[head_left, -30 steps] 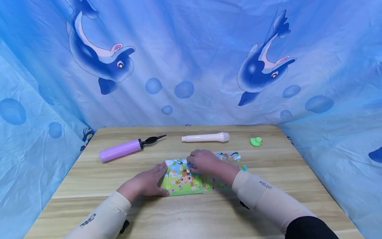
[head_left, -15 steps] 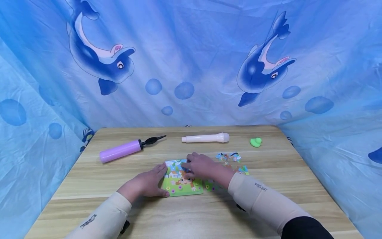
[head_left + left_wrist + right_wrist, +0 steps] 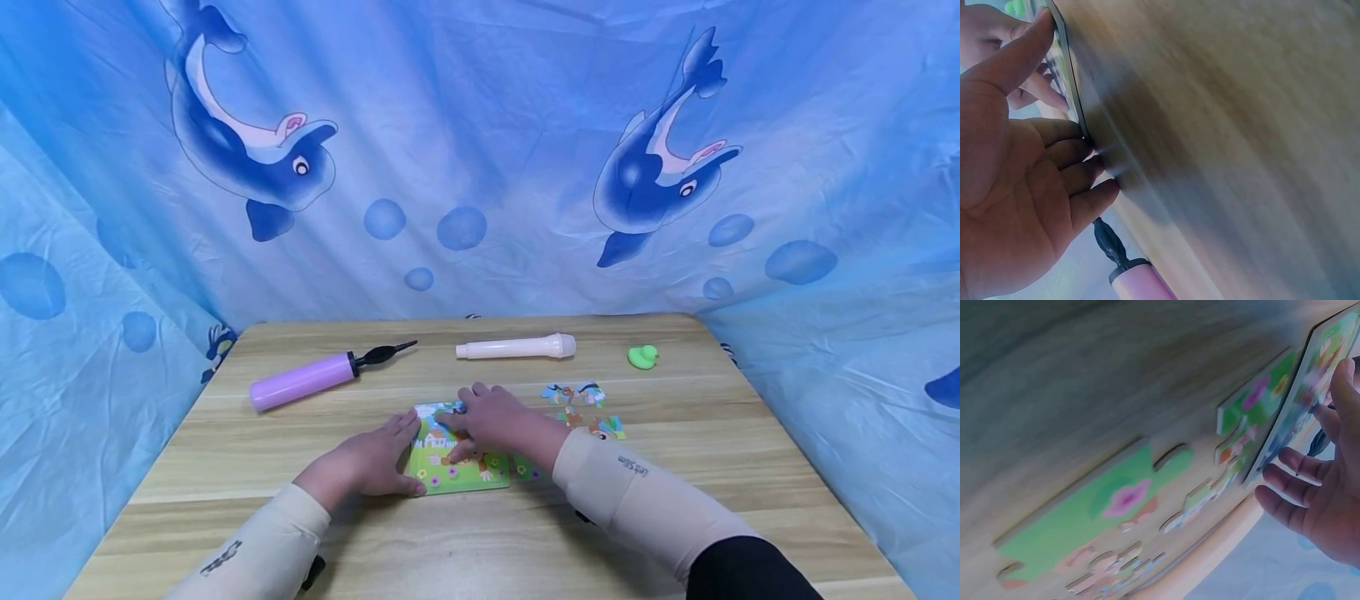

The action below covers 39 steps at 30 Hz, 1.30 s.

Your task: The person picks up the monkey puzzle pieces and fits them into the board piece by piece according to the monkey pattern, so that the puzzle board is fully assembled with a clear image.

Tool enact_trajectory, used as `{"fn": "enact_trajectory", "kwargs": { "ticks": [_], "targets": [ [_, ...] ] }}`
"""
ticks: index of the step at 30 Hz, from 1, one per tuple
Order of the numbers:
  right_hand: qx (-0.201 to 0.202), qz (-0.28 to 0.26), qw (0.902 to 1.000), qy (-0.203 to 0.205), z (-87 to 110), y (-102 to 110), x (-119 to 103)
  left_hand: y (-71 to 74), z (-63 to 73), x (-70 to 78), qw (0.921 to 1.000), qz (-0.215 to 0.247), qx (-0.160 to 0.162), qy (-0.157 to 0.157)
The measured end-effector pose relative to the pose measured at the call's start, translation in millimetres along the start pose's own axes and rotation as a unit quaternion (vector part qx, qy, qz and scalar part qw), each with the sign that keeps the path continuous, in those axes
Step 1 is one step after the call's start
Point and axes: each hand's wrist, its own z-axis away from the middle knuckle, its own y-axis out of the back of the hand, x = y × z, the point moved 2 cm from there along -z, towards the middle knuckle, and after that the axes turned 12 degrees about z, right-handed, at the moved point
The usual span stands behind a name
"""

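A square monkey puzzle board (image 3: 467, 483) lies flat on the wooden table, its picture showing green grass, flowers and a small house. My left hand (image 3: 369, 461) rests against its left side, thumb at the near corner and fingers along the edge. In the left wrist view the fingertips meet the thin board edge (image 3: 1072, 81). Over the upper middle of the board is my right hand (image 3: 491, 423), fingers spread and fingertips at the picture. It covers much of the monkey. The right wrist view shows no piece in the right hand (image 3: 1329, 481).
Loose puzzle pieces (image 3: 576, 393) lie to the right of the board, including a green piece with a pink flower (image 3: 1110, 506). Farther back are a purple hand pump (image 3: 303, 382), a white toy microphone (image 3: 516, 346) and a green rubber duck (image 3: 642, 357). A blue dolphin curtain (image 3: 465, 125) surrounds the table.
My right hand has moved left across the board from its upper right, and its fingers have spread. More loose pieces show behind the right wrist. My left hand has stayed put.
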Motion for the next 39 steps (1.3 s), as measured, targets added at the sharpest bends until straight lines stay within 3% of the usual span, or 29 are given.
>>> {"fn": "enact_trajectory", "kwargs": {
  "ticks": [7,17,22,29,35,39],
  "targets": [
    [-0.024,0.026,0.9993,-0.010,-3.1,0.0,-2.6,-1.3,-1.1,-1.0,1.0000,0.001,0.000,0.000],
    [-0.016,0.032,0.9994,-0.005,-2.5,1.2,-2.9,-0.1,0.0,-1.1,1.0000,-0.002,0.002,-0.001],
    [-0.012,0.005,0.9999,0.005,-1.4,0.0,1.2,-0.3,-1.0,-0.7,1.0000,-0.005,0.001,0.001],
    [-0.001,-0.118,0.9927,-0.027,12.5,-11.4,40.2,0.5,-2.0,2.1,1.0000,-0.009,0.001,0.000],
    [0.041,-0.158,0.9831,-0.082,37.4,-25.9,85.3,1.6,-1.5,4.4,0.9999,-0.011,-0.001,0.003],
    [0.026,-0.162,0.9804,-0.110,54.3,-38.4,107.2,1.8,-1.6,4.9,0.9999,-0.011,-0.001,0.002]
  ]
}}
